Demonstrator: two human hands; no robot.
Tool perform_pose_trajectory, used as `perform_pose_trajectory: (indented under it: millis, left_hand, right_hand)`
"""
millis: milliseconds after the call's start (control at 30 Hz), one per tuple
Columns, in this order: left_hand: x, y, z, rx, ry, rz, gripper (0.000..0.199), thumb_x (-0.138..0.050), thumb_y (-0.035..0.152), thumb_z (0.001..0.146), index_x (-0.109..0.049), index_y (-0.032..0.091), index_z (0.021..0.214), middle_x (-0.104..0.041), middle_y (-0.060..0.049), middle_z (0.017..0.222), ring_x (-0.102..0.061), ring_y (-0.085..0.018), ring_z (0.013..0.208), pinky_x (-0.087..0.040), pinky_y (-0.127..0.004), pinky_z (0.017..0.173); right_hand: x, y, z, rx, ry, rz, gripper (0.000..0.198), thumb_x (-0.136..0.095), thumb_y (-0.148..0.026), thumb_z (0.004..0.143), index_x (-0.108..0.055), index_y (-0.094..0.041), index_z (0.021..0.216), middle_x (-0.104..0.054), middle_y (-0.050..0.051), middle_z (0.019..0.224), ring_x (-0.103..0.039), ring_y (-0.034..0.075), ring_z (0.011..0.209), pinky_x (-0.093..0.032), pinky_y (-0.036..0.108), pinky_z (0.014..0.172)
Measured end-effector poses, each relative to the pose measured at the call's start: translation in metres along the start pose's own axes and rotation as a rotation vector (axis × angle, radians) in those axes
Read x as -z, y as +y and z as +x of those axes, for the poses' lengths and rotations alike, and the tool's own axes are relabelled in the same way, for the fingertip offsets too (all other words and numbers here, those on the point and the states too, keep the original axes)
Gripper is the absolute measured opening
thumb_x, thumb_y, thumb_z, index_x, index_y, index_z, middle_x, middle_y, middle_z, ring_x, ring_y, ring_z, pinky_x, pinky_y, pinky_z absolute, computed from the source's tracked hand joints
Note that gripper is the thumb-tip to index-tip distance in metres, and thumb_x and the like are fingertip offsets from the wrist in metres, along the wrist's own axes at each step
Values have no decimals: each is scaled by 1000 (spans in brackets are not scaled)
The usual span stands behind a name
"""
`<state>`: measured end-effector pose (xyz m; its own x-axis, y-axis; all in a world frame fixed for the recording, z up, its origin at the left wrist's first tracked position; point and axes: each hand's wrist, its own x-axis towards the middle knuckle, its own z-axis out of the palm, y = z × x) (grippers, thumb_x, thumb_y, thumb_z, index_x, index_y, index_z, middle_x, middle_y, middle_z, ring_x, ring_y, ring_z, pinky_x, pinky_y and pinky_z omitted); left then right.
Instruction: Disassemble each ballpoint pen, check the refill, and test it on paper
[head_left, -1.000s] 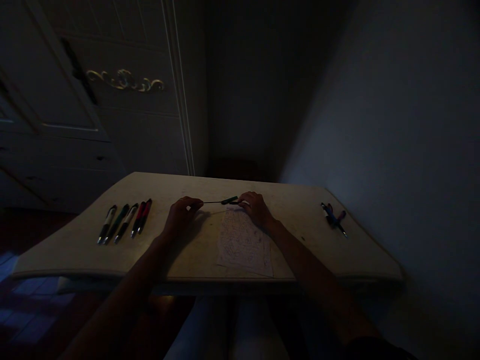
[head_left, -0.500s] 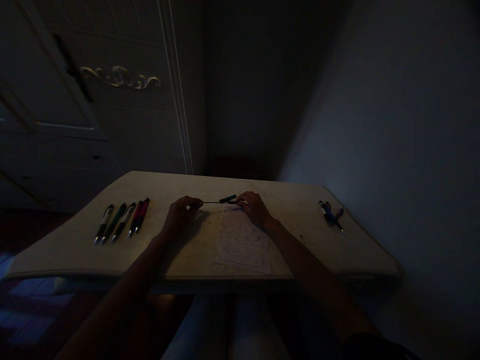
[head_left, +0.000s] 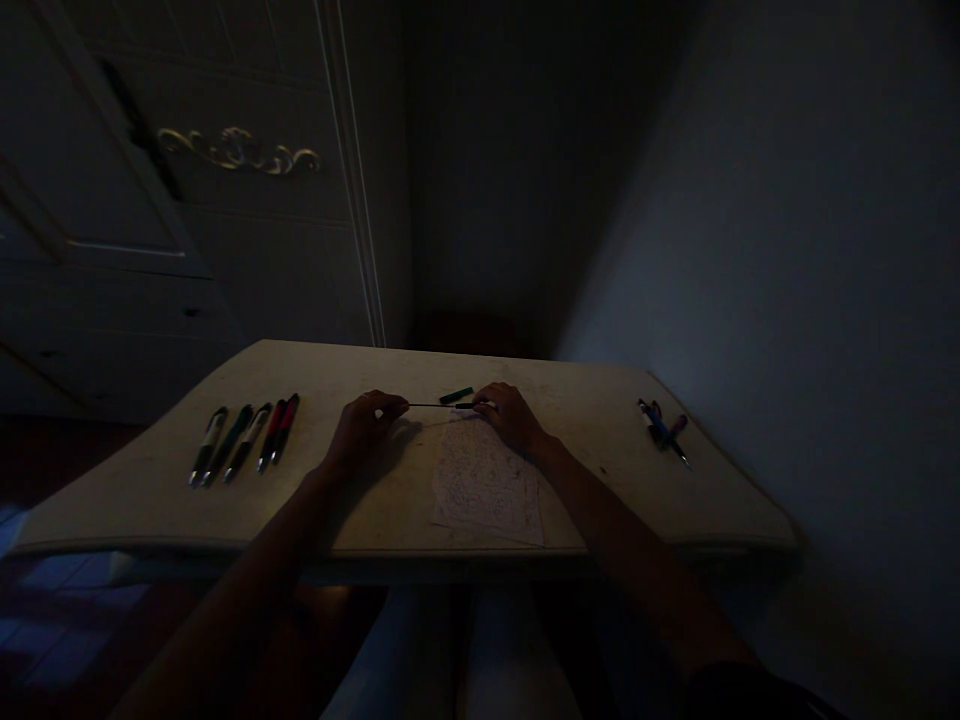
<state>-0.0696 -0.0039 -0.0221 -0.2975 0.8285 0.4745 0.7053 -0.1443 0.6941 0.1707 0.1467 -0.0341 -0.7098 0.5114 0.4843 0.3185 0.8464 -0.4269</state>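
A thin pen refill (head_left: 430, 405) spans the gap between my hands, roughly level above the table. My left hand (head_left: 360, 427) is closed in a pinch on its left end. My right hand (head_left: 513, 417) is closed around a short dark pen grip section (head_left: 465, 405), and the refill's other end meets this piece; in the dim light I cannot tell how far it sits inside. Just behind lies a green pen barrel (head_left: 456, 395), loose on the table. A sheet of scribbled paper (head_left: 487, 487) rests below my right hand.
On the left of the pale table (head_left: 390, 505), several assembled pens (head_left: 247, 445) lie side by side. A small heap of pen parts (head_left: 663, 432) lies toward the right edge. A wall (head_left: 787, 300) rises on the right, a cabinet (head_left: 285, 250) at the back left.
Both hands keep nearly the same place and hold. The refill and grip section have barely shifted; the view has moved very slightly.
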Motion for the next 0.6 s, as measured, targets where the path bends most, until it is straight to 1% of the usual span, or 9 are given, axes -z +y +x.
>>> perform_pose_trajectory:
  millis: [300, 433, 600]
  left_hand:
    - [-4, -6, 0, -22, 9, 1, 16, -63, 34, 83, -75, 23, 84, -73, -4, 86, -63, -17, 74, -50, -30, 71]
    - [-3, -4, -1, -16, 6, -13, 14, -64, 33, 82, -75, 24, 84, -72, -3, 85, -64, -17, 74, -50, -28, 70]
    - [-3, 0, -1, -7, -2, -25, 18, -63, 34, 82, -76, 22, 84, -73, -5, 86, -63, -18, 75, -51, -30, 71]
  right_hand:
    - [-1, -2, -1, 41, 14, 74, 4, -65, -18, 91, -69, -18, 92, -70, 6, 93, -62, 20, 90, -43, 35, 85]
    - [-1, -3, -1, 43, 15, 76, 4, -65, -18, 90, -69, -18, 91, -70, 6, 93, -61, 20, 89, -43, 34, 85]
    - [-1, -4, -2, 47, 9, 55, 5, -64, -19, 91, -69, -19, 92, -71, 6, 93, -62, 21, 90, -43, 35, 85]
